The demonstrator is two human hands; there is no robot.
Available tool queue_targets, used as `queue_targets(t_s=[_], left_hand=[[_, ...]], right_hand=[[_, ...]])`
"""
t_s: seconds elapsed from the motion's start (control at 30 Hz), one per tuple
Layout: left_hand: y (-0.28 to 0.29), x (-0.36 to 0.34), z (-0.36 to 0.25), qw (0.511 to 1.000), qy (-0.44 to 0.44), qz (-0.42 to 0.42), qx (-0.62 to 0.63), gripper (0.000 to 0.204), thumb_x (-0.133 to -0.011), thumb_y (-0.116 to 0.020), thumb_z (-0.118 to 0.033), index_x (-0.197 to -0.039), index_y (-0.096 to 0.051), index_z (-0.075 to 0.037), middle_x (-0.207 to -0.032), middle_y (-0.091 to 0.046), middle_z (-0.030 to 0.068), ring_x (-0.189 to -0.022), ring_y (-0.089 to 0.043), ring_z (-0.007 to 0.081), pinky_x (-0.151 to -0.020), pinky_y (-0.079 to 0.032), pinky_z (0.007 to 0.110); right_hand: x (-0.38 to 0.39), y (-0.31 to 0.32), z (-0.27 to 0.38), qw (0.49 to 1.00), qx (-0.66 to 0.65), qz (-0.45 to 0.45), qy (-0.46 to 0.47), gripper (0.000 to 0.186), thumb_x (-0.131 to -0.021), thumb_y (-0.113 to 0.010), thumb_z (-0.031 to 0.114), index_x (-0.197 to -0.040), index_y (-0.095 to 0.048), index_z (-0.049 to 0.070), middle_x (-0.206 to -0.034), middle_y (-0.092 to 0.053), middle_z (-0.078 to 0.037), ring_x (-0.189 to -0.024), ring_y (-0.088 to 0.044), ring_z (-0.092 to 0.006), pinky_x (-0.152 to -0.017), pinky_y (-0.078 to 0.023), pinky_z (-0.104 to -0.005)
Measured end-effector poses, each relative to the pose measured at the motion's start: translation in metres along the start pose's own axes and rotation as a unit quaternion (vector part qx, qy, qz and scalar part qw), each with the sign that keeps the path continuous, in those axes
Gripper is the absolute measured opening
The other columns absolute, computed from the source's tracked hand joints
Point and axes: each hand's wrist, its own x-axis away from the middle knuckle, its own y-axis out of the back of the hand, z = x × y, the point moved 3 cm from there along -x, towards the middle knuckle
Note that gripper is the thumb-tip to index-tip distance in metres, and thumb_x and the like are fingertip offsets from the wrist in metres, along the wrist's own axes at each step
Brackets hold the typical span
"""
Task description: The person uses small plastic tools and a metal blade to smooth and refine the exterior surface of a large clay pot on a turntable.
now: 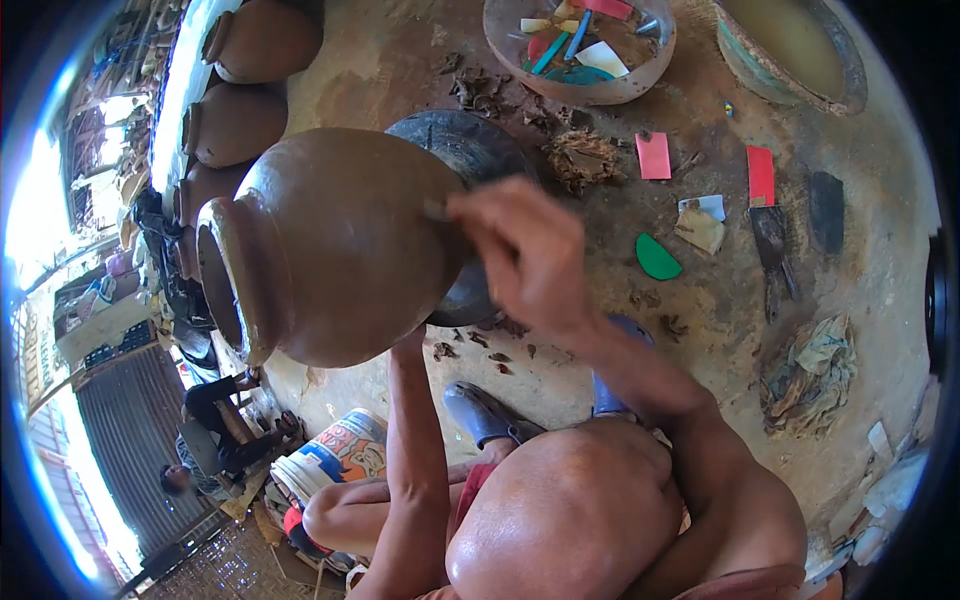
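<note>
Against the smooth round clay pot [330, 245], right hand [525, 250] presses closed; left hand hidden beneath it.

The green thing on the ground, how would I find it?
Start at the big brown clay pot the right hand touches, then look right across the dirt floor. The green piece lies flat below a pink card; only it is half-round.

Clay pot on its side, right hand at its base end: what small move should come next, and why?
Probably a short stroke of the right hand along the rounded base of the clay pot, whose fingertips press the wall there while the left forearm props the pot from below, its hand hidden. The mouth faces the person's left, so only the base end is within easy reach.
</note>
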Motion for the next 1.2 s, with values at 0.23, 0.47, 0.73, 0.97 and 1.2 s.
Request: queue_targets(t_s=[0.23, 0.47, 0.73, 0.97, 1.2], left_hand=[[0.036, -0.003, 0.027, 0.984, -0.071, 0.028, -0.161, 0.054, -0.104, -0.053, -0.045, -0.145, -0.049, -0.011, -0.143, -0.056, 0.0089, -0.131, -0.054, 0.0286, -0.111, -0.046, 0.049], [-0.074, 0.059, 0.045, 0.955, 0.180, -0.172, 0.162, 0.059, -0.105, -0.046, -0.052, -0.149, -0.044, -0.012, -0.150, -0.051, 0.0080, -0.139, -0.047, 0.0294, -0.114, -0.041, 0.053], [-0.047, 0.088, 0.056, 0.959, 0.151, -0.073, 0.227, 0.071, -0.103, -0.039, -0.065, -0.155, -0.037, -0.016, -0.155, -0.043, 0.0070, -0.142, -0.044, 0.0263, -0.116, -0.039, 0.047], [-0.039, 0.044, 0.041, 0.996, 0.077, -0.041, 0.017, 0.057, -0.103, -0.049, -0.050, -0.144, -0.051, -0.011, -0.145, -0.056, 0.0097, -0.133, -0.054, 0.0303, -0.111, -0.046, 0.049], [-0.073, 0.040, 0.037, 0.976, 0.112, -0.169, 0.080, 0.045, -0.103, -0.053, -0.034, -0.139, -0.055, -0.006, -0.144, -0.056, 0.0108, -0.129, -0.057, 0.0283, -0.105, -0.052, 0.049]], right_hand=[[-0.058, -0.033, -0.028, 0.998, -0.008, 0.044, 0.039, 0.015, -0.087, -0.067, -0.007, -0.101, -0.071, -0.002, -0.090, -0.069, -0.015, -0.081, -0.070, -0.0308, -0.071, -0.055, -0.0359], [-0.017, -0.012, -0.020, 0.999, -0.013, 0.037, 0.017, 0.019, -0.084, -0.065, -0.010, -0.100, -0.069, 0.000, -0.093, -0.067, -0.014, -0.082, -0.069, -0.0319, -0.072, -0.055, -0.0376], [0.035, -0.033, 0.025, 0.997, -0.034, 0.045, 0.058, 0.032, -0.070, -0.071, -0.006, -0.101, -0.072, 0.001, -0.096, -0.066, -0.013, -0.083, -0.067, -0.0303, -0.070, -0.056, -0.0384], [-0.002, 0.004, -0.004, 0.999, 0.029, -0.030, 0.030, 0.016, -0.083, -0.069, -0.009, -0.096, -0.071, -0.001, -0.090, -0.069, -0.015, -0.079, -0.070, -0.0306, -0.070, -0.056, -0.0354], [-0.042, -0.012, -0.037, 0.999, 0.001, 0.043, 0.007, 0.017, -0.088, -0.065, -0.008, -0.102, -0.070, 0.000, -0.091, -0.067, -0.016, -0.078, -0.069, -0.0308, -0.069, -0.054, -0.0360]])
